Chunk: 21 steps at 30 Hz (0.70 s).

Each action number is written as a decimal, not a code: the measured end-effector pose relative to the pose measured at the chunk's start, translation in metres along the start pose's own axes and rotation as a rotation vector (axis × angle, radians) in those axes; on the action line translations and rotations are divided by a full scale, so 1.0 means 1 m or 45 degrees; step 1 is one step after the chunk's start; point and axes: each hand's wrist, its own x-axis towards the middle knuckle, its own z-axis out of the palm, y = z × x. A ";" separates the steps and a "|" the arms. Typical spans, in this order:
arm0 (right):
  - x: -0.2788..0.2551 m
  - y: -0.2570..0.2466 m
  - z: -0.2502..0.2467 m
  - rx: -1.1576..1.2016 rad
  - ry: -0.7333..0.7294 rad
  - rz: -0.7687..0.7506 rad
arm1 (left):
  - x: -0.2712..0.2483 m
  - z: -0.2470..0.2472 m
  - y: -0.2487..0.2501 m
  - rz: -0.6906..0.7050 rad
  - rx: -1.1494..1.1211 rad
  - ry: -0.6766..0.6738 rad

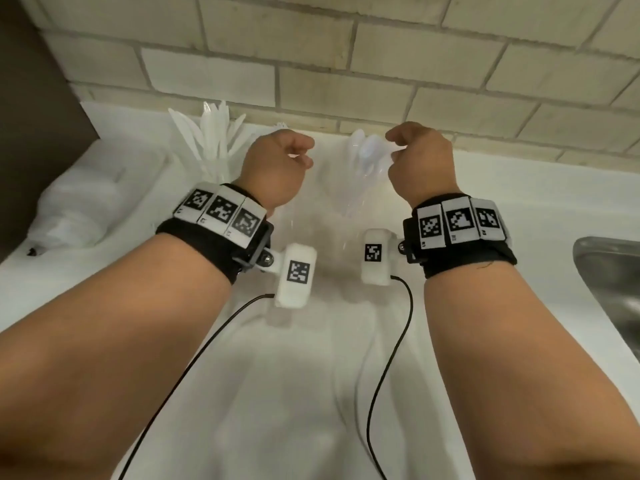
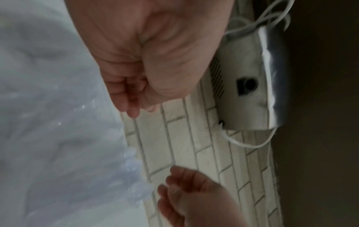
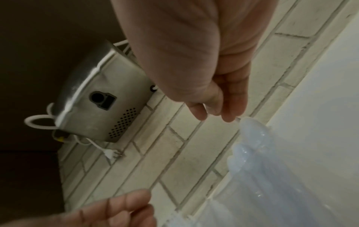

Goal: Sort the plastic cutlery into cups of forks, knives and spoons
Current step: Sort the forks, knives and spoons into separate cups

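Note:
A clear cup (image 1: 349, 202) with several white plastic spoons (image 1: 367, 151) stands at the back of the white counter (image 1: 519, 202), between my two raised hands. A bunch of white knives (image 1: 211, 140) stands to its left; the cup under them is hidden. My left hand (image 1: 298, 154) hangs with fingers loosely curled and holds nothing; the left wrist view shows that hand (image 2: 132, 99) empty. My right hand (image 1: 398, 147) hovers just right of the spoon bowls. In the right wrist view its fingertips (image 3: 231, 118) hang right beside the top of a spoon (image 3: 254, 133), with nothing pinched.
A crumpled plastic bag (image 1: 79, 209) lies on the counter's left. A steel sink (image 1: 609, 289) sits at the right edge. The tiled wall (image 1: 346, 81) is right behind the cups, with a metal box and cables (image 3: 101, 104) mounted higher on it.

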 end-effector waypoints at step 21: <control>-0.147 -0.152 0.134 -0.176 -1.226 -0.163 | -0.128 -0.171 -0.100 -0.475 0.740 0.011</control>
